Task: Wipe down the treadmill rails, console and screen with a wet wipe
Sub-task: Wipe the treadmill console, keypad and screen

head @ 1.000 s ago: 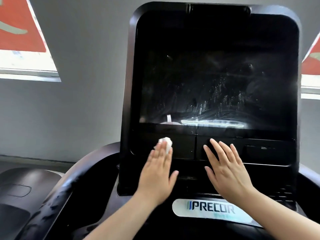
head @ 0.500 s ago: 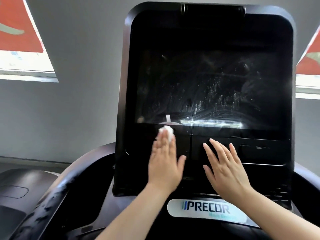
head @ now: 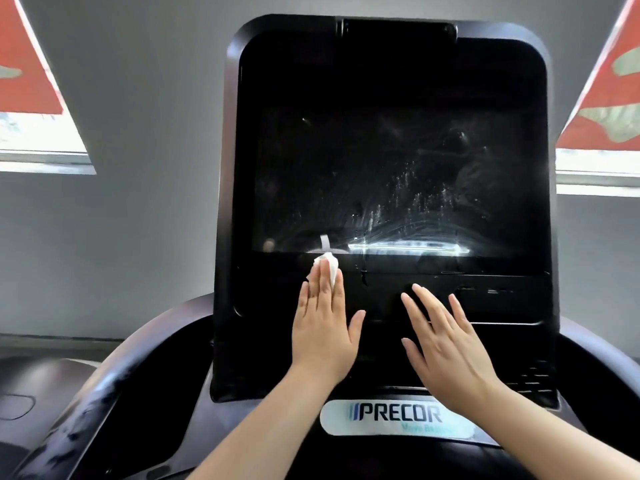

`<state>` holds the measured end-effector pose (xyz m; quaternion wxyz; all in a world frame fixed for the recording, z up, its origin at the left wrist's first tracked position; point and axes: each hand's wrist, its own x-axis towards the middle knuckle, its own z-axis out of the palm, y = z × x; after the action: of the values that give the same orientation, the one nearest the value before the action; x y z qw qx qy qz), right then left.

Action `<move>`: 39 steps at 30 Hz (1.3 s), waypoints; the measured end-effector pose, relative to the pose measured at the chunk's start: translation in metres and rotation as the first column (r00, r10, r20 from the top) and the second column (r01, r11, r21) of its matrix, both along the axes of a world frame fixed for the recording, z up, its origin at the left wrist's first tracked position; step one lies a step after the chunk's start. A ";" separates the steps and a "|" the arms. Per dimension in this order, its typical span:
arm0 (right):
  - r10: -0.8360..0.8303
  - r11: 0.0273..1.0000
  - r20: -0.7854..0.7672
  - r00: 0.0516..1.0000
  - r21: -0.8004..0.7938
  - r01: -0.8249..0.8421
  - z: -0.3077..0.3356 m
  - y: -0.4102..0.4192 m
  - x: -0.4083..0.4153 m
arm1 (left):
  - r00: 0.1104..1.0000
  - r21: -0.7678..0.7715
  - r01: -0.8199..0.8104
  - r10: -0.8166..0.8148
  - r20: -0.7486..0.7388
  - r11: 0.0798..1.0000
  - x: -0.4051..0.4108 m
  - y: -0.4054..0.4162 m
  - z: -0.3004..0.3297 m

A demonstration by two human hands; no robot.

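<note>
The black treadmill console (head: 388, 43) fills the middle of the view. Its dark screen (head: 398, 181) carries wet streaks and droplets toward the lower right. My left hand (head: 323, 327) lies flat with straight fingers on the panel just under the screen. It presses a crumpled white wet wipe (head: 327, 263), which peeks out beyond the fingertips at the screen's bottom edge. My right hand (head: 446, 344) rests flat on the lower panel to the right, fingers spread, holding nothing.
A white PRECOR label (head: 398, 415) sits below the console. A dark curved rail (head: 114, 379) sweeps down at the left, with wet marks on it. A grey wall stands behind, with red and white banners (head: 31, 81) at both upper corners.
My left hand has slid the wipe up the lower panel to the screen's bottom edge. My right hand has stayed flat in about the same spot.
</note>
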<state>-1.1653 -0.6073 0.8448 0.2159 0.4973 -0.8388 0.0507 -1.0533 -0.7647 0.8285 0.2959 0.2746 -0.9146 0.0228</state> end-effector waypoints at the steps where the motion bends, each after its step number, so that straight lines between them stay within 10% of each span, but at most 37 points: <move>1: -0.002 1.000 0.003 1.000 -0.015 0.002 0.000 0.003 -0.001 | 0.998 -0.019 0.050 -0.050 0.027 0.999 -0.010 0.010 -0.001; 11: 0.199 0.978 0.156 0.968 -0.102 -0.184 -0.005 0.012 0.003 | 0.911 -0.156 0.345 -0.290 0.294 0.926 -0.020 0.051 -0.012; 29: 0.084 0.996 -0.088 0.993 0.006 -0.084 -0.007 -0.073 0.028 | 0.984 -0.178 0.106 -0.129 -0.122 0.978 0.051 -0.033 -0.004; 35: -0.317 0.936 0.169 0.933 -0.101 0.337 -0.009 -0.050 0.013 | 0.989 -0.172 0.120 -0.132 -0.060 0.978 0.061 -0.031 -0.012; 39: -0.288 0.940 0.336 0.896 -0.076 0.331 0.004 -0.085 0.040 | 0.989 -0.118 0.111 -0.121 -0.088 0.987 0.069 -0.035 -0.009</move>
<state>-1.1251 -0.6925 0.8487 0.1144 0.3269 -0.9259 0.1508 -0.9841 -0.7999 0.8193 0.3548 0.2046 -0.9112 0.0439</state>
